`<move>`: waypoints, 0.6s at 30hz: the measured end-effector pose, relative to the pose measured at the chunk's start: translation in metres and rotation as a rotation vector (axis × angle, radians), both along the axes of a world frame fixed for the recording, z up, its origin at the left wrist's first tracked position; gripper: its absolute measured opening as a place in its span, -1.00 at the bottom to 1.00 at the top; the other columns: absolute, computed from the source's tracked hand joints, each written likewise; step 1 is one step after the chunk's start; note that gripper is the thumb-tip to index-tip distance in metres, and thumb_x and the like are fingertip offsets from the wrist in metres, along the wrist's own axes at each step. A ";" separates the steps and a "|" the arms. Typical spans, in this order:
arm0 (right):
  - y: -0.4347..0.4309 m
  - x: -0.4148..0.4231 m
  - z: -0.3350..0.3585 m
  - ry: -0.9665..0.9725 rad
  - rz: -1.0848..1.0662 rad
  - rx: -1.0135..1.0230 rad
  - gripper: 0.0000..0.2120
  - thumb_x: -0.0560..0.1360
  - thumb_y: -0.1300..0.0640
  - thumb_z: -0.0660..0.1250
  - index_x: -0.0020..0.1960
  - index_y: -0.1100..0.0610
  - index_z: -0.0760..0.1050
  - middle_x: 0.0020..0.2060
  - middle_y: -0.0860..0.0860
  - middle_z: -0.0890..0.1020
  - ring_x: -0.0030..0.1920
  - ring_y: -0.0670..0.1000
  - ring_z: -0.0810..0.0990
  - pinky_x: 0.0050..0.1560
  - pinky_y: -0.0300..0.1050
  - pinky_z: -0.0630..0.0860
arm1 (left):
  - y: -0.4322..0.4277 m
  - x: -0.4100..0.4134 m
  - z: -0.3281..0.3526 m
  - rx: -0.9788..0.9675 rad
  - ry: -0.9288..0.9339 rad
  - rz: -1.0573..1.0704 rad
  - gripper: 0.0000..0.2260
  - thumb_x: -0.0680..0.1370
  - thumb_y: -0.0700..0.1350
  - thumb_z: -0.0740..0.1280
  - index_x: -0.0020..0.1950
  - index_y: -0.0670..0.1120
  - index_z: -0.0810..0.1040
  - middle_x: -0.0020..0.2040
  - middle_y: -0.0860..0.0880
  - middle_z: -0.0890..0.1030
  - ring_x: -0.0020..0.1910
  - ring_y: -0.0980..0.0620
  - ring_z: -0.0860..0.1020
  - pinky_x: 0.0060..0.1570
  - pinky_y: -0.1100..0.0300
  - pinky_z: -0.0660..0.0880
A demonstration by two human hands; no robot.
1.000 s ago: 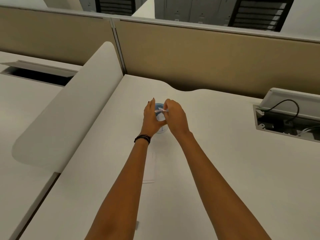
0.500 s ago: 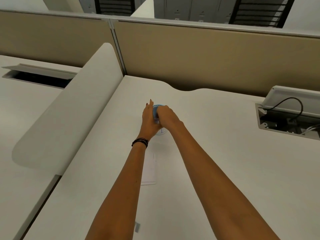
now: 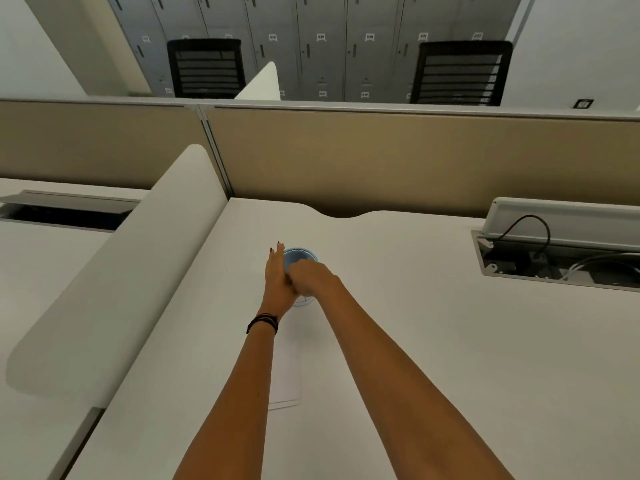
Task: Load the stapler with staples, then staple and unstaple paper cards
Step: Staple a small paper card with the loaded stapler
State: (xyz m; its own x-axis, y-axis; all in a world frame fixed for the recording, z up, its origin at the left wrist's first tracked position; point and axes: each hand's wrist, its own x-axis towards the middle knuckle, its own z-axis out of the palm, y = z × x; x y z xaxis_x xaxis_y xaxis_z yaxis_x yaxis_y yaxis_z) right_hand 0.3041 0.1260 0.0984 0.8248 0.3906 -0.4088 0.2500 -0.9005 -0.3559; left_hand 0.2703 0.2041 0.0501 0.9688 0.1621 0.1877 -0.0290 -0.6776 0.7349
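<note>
Both hands meet over a round blue device (image 3: 300,256), taken here to be the stapler, which stands on the white desk (image 3: 433,341) at mid-depth, just left of centre. The left hand (image 3: 276,284) lies against its left side with fingers straight and relaxed, bracing rather than clasping. The right hand (image 3: 309,277) is curled over its near top, fingers closed on it; whether a staple strip is pinched underneath cannot be told. A paper card (image 3: 286,375) lies flat nearer the viewer, partly under the left forearm and apart from the device.

Risks, as judged:
- Hidden contact: the right hand covers the working point, so a strip seated askew could jam the device unnoticed.
- Sliding: the left hand only braces, so a hard press by the right hand could tip the device or push it away to the far side.
- Fingers: fingertips of the two hands crowd together near the staple outlet and could be pinched or pricked.

Change from one second earlier: both hands then held a small white piece between raised fingertips above the device. Now the right hand has dropped and closed down onto it, the left fingers have straightened, and the white piece is out of sight. The camera has also tilted up.
</note>
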 end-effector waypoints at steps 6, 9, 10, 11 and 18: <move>-0.038 -0.032 -0.006 -0.250 0.018 0.335 -0.64 0.58 0.23 0.16 0.37 0.20 0.34 0.34 0.20 0.43 0.32 0.21 0.42 0.33 0.02 0.38 | -0.008 -0.005 0.012 -0.212 0.111 0.012 -0.19 0.45 -0.01 0.42 0.52 -0.18 0.00 0.54 -0.18 0.04 0.53 -0.14 -0.03 0.48 -0.13 0.09; -0.064 -0.052 -0.007 -0.358 0.086 0.388 -0.49 0.60 0.19 0.11 0.50 0.12 0.05 0.51 0.11 0.14 0.50 0.12 0.13 0.50 0.01 0.09 | -0.014 -0.019 0.021 -0.383 0.055 -0.010 0.16 0.15 0.51 0.30 0.46 -0.26 0.11 0.45 -0.27 0.26 0.40 -0.12 0.27 0.35 0.01 0.24; -0.073 -0.058 -0.009 -0.368 0.061 0.415 -0.49 0.61 0.18 0.08 0.51 0.11 -0.01 0.52 0.08 0.07 0.52 0.09 0.06 0.51 -0.01 0.01 | -0.016 -0.022 0.020 -0.438 0.043 0.016 0.21 0.10 0.57 0.24 0.45 -0.29 0.13 0.42 -0.30 0.30 0.33 -0.10 0.32 0.30 0.05 0.27; -0.083 -0.064 -0.010 -0.376 0.028 0.418 -0.48 0.61 0.19 0.06 0.52 0.09 -0.04 0.53 0.06 0.04 0.53 0.07 0.02 0.51 -0.03 -0.02 | -0.018 -0.026 0.017 -0.445 0.039 0.044 0.22 0.10 0.58 0.21 0.44 -0.30 0.14 0.40 -0.31 0.31 0.29 -0.07 0.33 0.28 0.07 0.27; -0.178 -0.118 -0.031 -0.481 -0.151 0.313 -0.30 0.50 0.45 0.08 0.52 0.03 -0.04 0.51 0.07 0.16 0.50 0.05 0.15 0.45 -0.11 0.16 | -0.075 -0.083 0.001 -0.271 -0.072 0.152 -0.29 0.46 -0.23 0.41 0.51 -0.16 0.10 0.53 -0.17 0.13 0.50 -0.06 0.09 0.46 -0.04 0.12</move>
State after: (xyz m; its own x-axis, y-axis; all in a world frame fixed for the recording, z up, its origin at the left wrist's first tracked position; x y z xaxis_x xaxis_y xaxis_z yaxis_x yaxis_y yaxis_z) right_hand 0.1862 -0.0521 0.0678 0.9448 0.2958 0.1406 0.3260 -0.8090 -0.4891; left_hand 0.1876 0.1288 0.0506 0.9154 0.3574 0.1852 -0.0012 -0.4577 0.8891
